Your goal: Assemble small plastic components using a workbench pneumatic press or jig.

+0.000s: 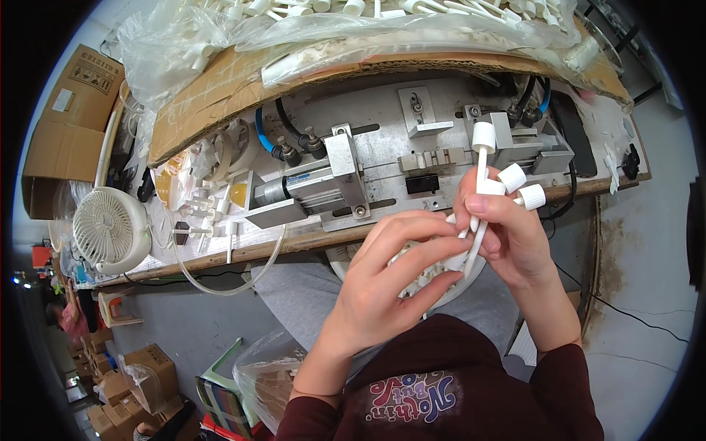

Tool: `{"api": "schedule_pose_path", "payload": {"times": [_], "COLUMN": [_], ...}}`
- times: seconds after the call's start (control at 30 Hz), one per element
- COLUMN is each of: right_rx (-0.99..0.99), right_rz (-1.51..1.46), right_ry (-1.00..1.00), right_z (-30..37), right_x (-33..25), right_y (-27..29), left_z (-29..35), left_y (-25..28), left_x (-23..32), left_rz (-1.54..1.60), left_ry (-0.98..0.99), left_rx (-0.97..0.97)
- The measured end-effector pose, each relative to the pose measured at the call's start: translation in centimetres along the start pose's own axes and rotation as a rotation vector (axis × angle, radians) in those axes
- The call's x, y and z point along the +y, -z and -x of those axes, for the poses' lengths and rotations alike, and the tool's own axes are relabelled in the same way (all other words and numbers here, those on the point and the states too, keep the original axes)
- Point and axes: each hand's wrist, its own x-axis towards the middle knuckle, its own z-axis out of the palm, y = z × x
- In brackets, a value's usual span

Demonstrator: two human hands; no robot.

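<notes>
My right hand is closed around several white capped sticks, each a ribbed round cap on a thin stem. One cap points up and away, and another cap sticks out to the right beside the knuckles. My left hand meets it from the left, thumb and fingertips pinched on a small white plastic piece by the stem ends. Fingers partly hide that piece's shape. Below the hands, a pale tub of white parts shows on my lap.
On the bench beyond stand a left metal cylinder clamp, a right one and a middle fixture block. A white fan and loose white parts lie left. Cardboard with bagged caps spans the back; a black phone lies right.
</notes>
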Motion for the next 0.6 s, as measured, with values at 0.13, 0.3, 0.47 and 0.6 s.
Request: {"api": "schedule_pose_path", "payload": {"times": [0.13, 0.3, 0.47, 0.6], "right_rx": [0.013, 0.064, 0.298, 0.365], "right_rz": [-0.009, -0.004, 0.134, 0.535], "right_ry": [-0.028, 0.057, 0.411, 0.671], "right_z": [-0.1, 0.1, 0.6, 1.3], "right_x": [0.5, 0.0, -1.1, -0.7], "right_y": [-0.2, 0.4, 0.6, 0.8], "left_z": [0.3, 0.5, 0.8, 0.0], "left_y": [0.8, 1.2, 1.1, -0.7], "left_x": [-0.3, 0.9, 0.7, -1.7], "left_rz": [-0.145, 0.004, -0.058, -0.452], "left_ry": [-0.077, 0.036, 0.061, -0.018], "left_rx": [-0.043, -0.106, -0.060, -0.019]}}
